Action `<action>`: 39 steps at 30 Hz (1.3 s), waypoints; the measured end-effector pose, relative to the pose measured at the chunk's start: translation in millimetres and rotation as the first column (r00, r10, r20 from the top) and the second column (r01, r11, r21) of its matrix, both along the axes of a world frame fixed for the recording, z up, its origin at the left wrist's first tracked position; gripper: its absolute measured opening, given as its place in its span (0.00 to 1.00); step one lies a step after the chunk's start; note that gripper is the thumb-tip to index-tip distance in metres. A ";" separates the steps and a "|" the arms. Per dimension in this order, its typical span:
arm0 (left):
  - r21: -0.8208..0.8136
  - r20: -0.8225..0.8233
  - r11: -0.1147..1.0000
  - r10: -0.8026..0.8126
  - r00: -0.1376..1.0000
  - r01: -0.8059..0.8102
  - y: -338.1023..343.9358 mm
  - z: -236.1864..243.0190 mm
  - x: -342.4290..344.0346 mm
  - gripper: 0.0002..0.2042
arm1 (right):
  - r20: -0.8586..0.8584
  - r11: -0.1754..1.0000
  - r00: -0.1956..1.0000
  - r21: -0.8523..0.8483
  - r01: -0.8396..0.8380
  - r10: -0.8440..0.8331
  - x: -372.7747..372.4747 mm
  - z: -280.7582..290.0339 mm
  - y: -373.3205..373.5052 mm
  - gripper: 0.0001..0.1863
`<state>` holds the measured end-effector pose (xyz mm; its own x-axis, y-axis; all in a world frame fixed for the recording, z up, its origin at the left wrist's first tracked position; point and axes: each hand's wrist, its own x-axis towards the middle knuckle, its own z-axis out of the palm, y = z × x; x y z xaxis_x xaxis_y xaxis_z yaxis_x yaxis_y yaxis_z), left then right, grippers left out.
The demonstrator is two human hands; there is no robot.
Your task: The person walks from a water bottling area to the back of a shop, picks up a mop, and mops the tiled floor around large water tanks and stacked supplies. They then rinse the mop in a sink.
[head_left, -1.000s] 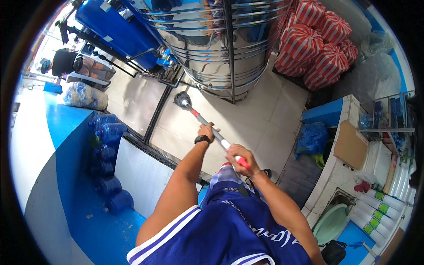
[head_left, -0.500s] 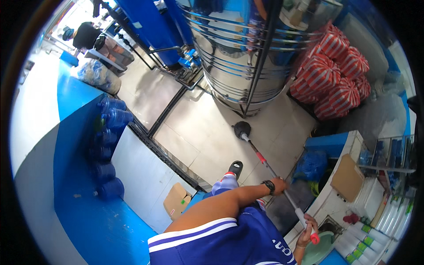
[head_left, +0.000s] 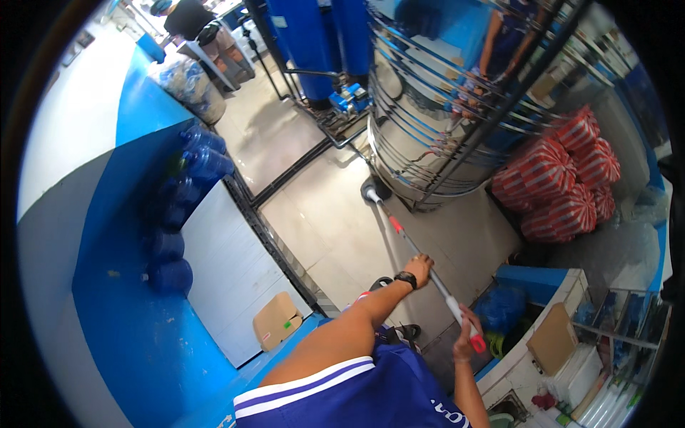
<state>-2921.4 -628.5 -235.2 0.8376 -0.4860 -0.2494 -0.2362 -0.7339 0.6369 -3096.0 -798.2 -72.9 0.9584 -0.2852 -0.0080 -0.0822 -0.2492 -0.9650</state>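
Note:
A long-handled mop point(head_left: 409, 240) slants across the tiled floor. Its grey pole has red bands, and its dark round head lies on the floor by the foot of the tall steel tank point(head_left: 428, 153). Partway down the pole, my left hand point(head_left: 419, 271), with a black wristband, is closed around it. My right hand point(head_left: 467, 335) grips the white upper part, just above the red end cap.
Red-and-white striped bundles point(head_left: 564, 178) are stacked right of the tank. Blue water jugs point(head_left: 171, 274) line the left wall beside a white panel point(head_left: 225, 271). Dark pipes point(head_left: 294, 171) run along the floor. Another person point(head_left: 193, 25) is at the far left.
The mop head has moved left, closer to the tank's base. Both hands have shifted left with the pole, and my right hand has risen. The view has shifted too.

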 end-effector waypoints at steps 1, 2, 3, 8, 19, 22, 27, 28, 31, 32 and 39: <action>-0.033 0.091 0.998 0.048 0.995 -0.046 25.3 2.7 10.7 0.26 | -0.012 1.000 1.000 0.027 0.001 -0.001 25.5 -9.9 15.5 0.13; -0.017 0.035 0.989 0.149 0.988 -0.149 45.0 6.8 20.2 0.30 | -0.029 0.997 1.000 0.073 -0.001 0.003 51.2 -19.6 31.6 0.14; 0.025 -0.038 0.970 0.241 0.970 -0.240 62.7 10.6 27.2 0.33 | -0.069 0.990 0.997 0.140 0.026 -0.017 74.9 -29.0 47.4 0.14; 0.055 -0.251 0.919 0.391 0.885 -0.391 160.5 5.4 23.3 0.25 | -0.172 0.972 0.981 0.228 -0.048 0.089 176.5 -56.5 108.1 0.16; 0.250 -0.587 0.829 0.540 0.603 -0.500 212.7 -70.1 -164.7 0.27 | -0.163 0.983 0.971 0.092 -0.162 0.175 170.8 -35.2 122.8 0.12; 0.125 -0.596 0.833 0.498 0.630 -0.540 187.3 -65.5 -163.6 0.27 | -0.157 0.984 0.974 0.106 -0.146 0.162 130.9 -18.2 84.0 0.11; -0.066 -0.451 0.865 0.419 0.788 -0.498 136.6 -29.8 -114.5 0.33 | -0.130 0.977 0.972 -0.063 -0.203 0.194 76.0 29.2 20.6 0.09; -0.105 -0.376 0.844 0.455 0.807 -0.525 125.5 -14.8 -105.6 0.35 | -0.099 0.972 0.974 -0.102 -0.212 0.202 68.9 36.2 12.3 0.09; -0.240 -0.158 0.843 0.455 0.876 -0.481 94.8 33.2 -78.6 0.41 | 0.015 0.952 0.963 -0.154 -0.263 0.269 53.3 51.0 -3.0 0.08; -0.270 -0.130 0.853 0.426 0.895 -0.446 86.3 47.2 -69.4 0.41 | 0.037 0.956 0.967 -0.160 -0.245 0.254 48.0 53.9 -3.7 0.07; -0.298 0.226 0.954 0.052 0.973 0.018 54.0 72.2 -25.8 0.21 | 0.003 0.909 0.942 -0.266 -0.322 0.335 28.7 63.4 24.7 0.08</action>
